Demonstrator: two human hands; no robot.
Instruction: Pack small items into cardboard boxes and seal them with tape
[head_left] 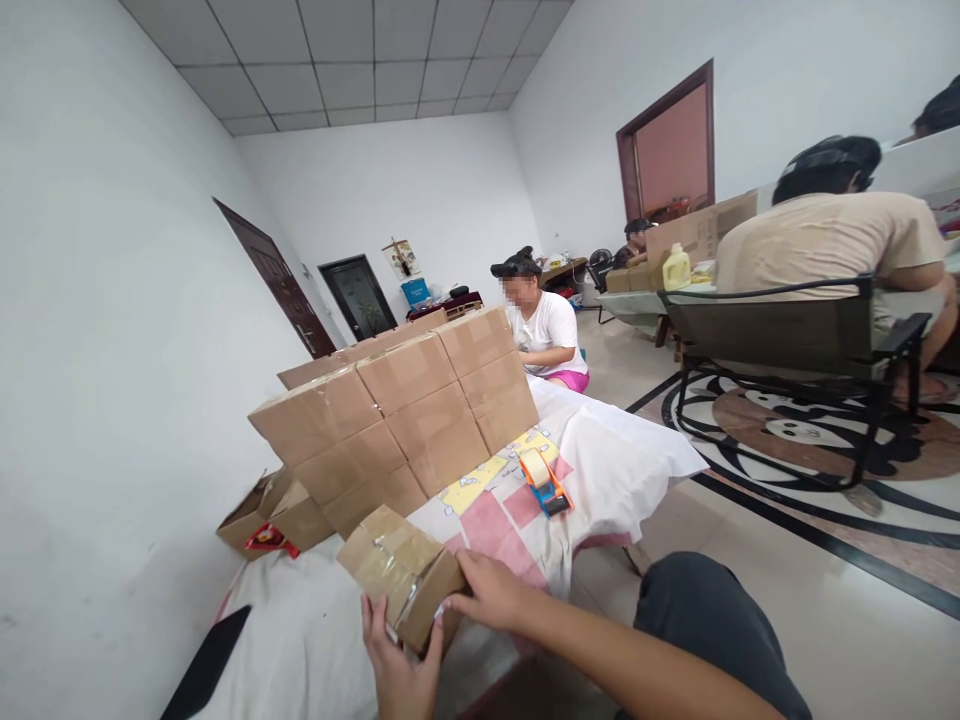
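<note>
Item held: small cardboard box [396,572], sealed with clear tape across its top, tilted, with its near end low. It sits low in the middle of the view, above the white sheet [300,640] and just in front of the box stack.

Left hand [397,672]: comes up from below and cups the near lower corner of the box. The thumb lies against the end face and one finger shows on the left side. The other fingers are hidden beneath the box.

Right hand [491,592]: laid over the right near edge. Its fingers [459,603] are pressed together and curled down onto the side of the box, gripping it. The box lies between the two hands, touching both.

Nearby:
- Stack of cardboard boxes [409,410], sealed, two tiers high, along the wall side of the sheet.
- Tape dispenser [544,480], orange and blue, loaded with a roll, on the patterned cloth [495,525], apart from both hands.
- Open carton [251,515] at the left, with a red packet beside it.
- Dark flat object [206,665] at the lower left; its kind cannot be told.

Others present: a seated person in a white shirt [547,330] behind the stack, and a person in a beige shirt [825,240] in a black chair [780,335].
</note>
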